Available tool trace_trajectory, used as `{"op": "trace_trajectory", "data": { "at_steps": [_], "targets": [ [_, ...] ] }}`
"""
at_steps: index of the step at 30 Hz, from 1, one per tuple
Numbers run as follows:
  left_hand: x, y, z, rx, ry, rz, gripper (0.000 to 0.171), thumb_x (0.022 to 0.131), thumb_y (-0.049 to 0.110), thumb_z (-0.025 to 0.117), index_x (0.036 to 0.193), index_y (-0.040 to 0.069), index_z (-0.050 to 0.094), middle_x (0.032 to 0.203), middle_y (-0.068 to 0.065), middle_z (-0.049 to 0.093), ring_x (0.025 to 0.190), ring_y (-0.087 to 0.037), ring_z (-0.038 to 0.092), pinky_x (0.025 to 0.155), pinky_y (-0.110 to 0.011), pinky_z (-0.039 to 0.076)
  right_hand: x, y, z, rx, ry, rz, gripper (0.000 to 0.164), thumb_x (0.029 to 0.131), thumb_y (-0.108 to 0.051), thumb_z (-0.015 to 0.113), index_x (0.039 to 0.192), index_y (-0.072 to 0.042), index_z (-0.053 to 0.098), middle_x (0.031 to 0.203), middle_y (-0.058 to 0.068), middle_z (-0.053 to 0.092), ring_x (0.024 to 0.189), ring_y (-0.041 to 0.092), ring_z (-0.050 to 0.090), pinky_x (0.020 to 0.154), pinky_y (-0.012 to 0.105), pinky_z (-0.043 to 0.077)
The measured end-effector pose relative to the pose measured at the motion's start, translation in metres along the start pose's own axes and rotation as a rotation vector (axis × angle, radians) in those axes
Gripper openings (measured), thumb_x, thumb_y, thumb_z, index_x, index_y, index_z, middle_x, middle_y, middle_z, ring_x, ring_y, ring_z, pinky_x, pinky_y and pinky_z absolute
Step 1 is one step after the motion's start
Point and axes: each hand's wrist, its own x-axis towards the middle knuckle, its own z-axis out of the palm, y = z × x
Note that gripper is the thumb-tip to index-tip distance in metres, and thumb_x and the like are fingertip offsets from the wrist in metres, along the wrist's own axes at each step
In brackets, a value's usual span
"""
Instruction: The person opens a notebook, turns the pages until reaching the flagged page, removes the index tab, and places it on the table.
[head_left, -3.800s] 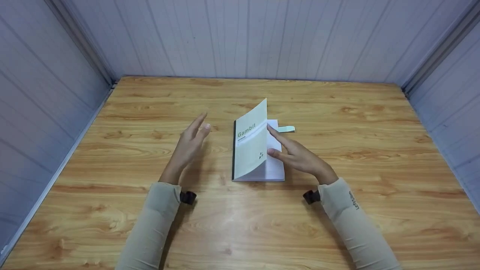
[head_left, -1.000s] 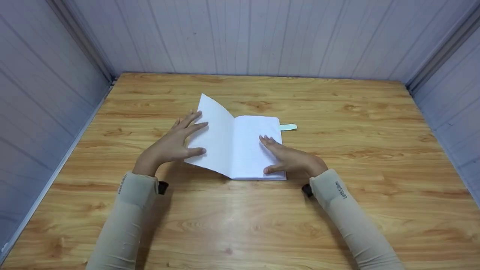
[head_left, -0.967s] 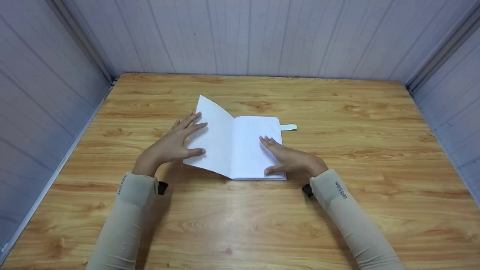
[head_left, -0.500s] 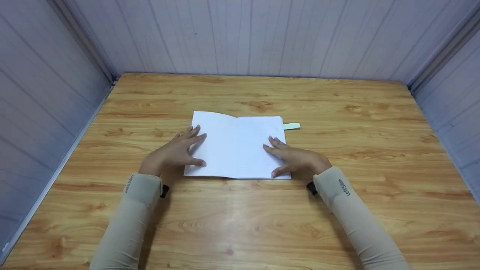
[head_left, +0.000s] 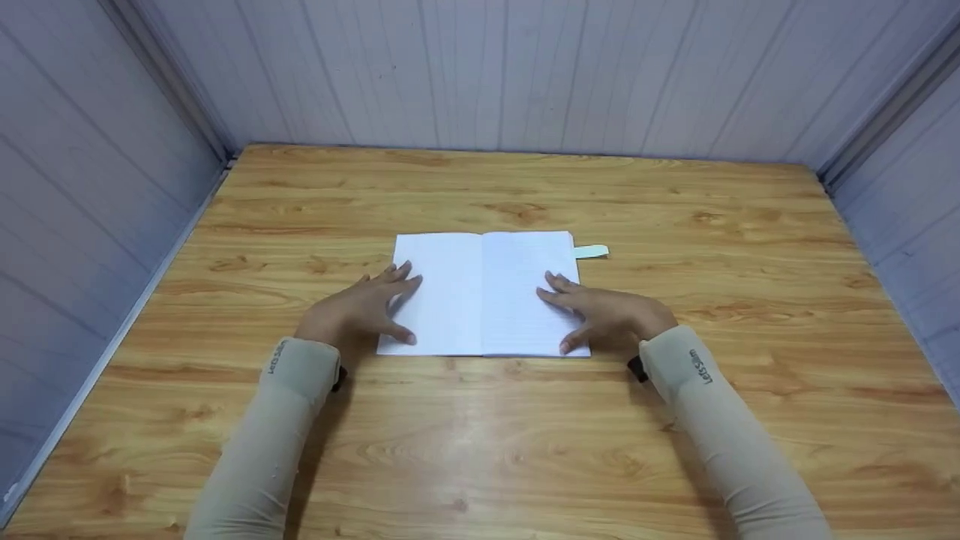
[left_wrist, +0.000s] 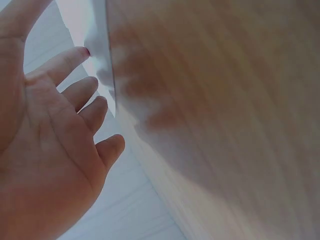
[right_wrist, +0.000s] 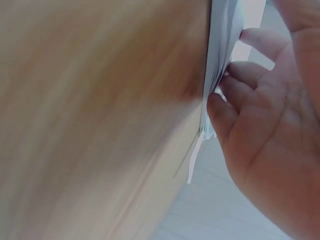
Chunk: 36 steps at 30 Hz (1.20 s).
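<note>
A notebook (head_left: 465,277) lies spread flat on the wooden table, its two white pages facing up. My left hand (head_left: 360,309) rests its spread fingertips on the left page, near the outer edge. On the right page, my right hand (head_left: 606,311) touches the paper the same way with fingers apart. From the notebook's right edge sticks out a pale green strap (head_left: 592,251). The left wrist view shows the left palm (left_wrist: 50,145) beside the page edge; the right wrist view has the right fingers (right_wrist: 245,95) against the notebook's side. The cover is hidden underneath.
The wooden table (head_left: 480,450) reaches back to a pale panelled wall (head_left: 480,75). More wall panels (head_left: 75,187) rise at the left and right sides.
The closed-over front cover was lifted and turned leftward, and the left side then came down flat. Both hands have shifted slightly right with the notebook over the last half second.
</note>
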Motion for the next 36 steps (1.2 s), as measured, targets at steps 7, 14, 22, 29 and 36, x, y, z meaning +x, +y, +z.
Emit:
{"op": "trace_trajectory", "data": {
  "at_steps": [7, 14, 22, 29, 36],
  "targets": [
    [0.0016, 0.0007, 0.0001, -0.029, -0.037, 0.0, 0.101, 0.077, 0.042, 0.078, 0.155, 0.023, 0.015, 0.163, 0.0, -0.006, 0.15, -0.024, -0.008, 0.12, -0.053, 0.005, -0.0018, 0.0051, -0.0036, -0.003, -0.026, 0.002, 0.102, 0.076, -0.034, 0.075, 0.155, -0.02, 0.011, 0.162, 0.001, -0.014, 0.149, 0.022, -0.013, 0.121, 0.048, 0.006],
    [0.0005, 0.0001, -0.0021, -0.05, -0.045, 0.002, 0.1, 0.078, 0.038, 0.078, 0.155, 0.022, 0.016, 0.163, -0.001, -0.006, 0.15, -0.026, -0.009, 0.12, -0.052, 0.004, 0.0004, 0.0062, -0.004, -0.027, -0.032, -0.028, 0.103, 0.076, -0.035, 0.074, 0.155, -0.017, 0.01, 0.162, 0.005, -0.015, 0.149, 0.025, -0.013, 0.121, 0.049, 0.004],
    [0.0, 0.0011, -0.0033, -0.075, -0.048, -0.001, 0.101, 0.077, 0.037, 0.079, 0.154, 0.022, 0.016, 0.163, 0.0, -0.007, 0.15, -0.025, -0.009, 0.12, -0.051, 0.003, -0.0002, 0.0081, -0.0031, 0.004, -0.025, -0.023, 0.103, 0.075, -0.036, 0.075, 0.155, -0.018, 0.011, 0.162, 0.003, -0.014, 0.149, 0.024, -0.013, 0.12, 0.05, 0.004],
    [0.0015, -0.0003, -0.0018, -0.088, -0.046, 0.002, 0.102, 0.076, 0.037, 0.08, 0.154, 0.022, 0.016, 0.163, 0.0, -0.007, 0.15, -0.023, -0.01, 0.121, -0.049, 0.003, -0.0001, 0.0087, -0.0024, 0.017, -0.026, -0.011, 0.103, 0.075, -0.034, 0.075, 0.155, -0.02, 0.011, 0.162, 0.001, -0.014, 0.149, 0.022, -0.013, 0.121, 0.049, 0.004],
    [0.0023, -0.0012, 0.0004, -0.087, -0.041, -0.024, 0.102, 0.076, 0.037, 0.08, 0.154, 0.024, 0.016, 0.163, 0.002, -0.006, 0.15, -0.023, -0.01, 0.121, -0.05, 0.003, 0.0006, 0.01, -0.0017, 0.004, -0.025, -0.023, 0.103, 0.076, -0.036, 0.075, 0.155, -0.021, 0.01, 0.162, 0.001, -0.014, 0.149, 0.022, -0.013, 0.121, 0.049, 0.004]
  ]
}}
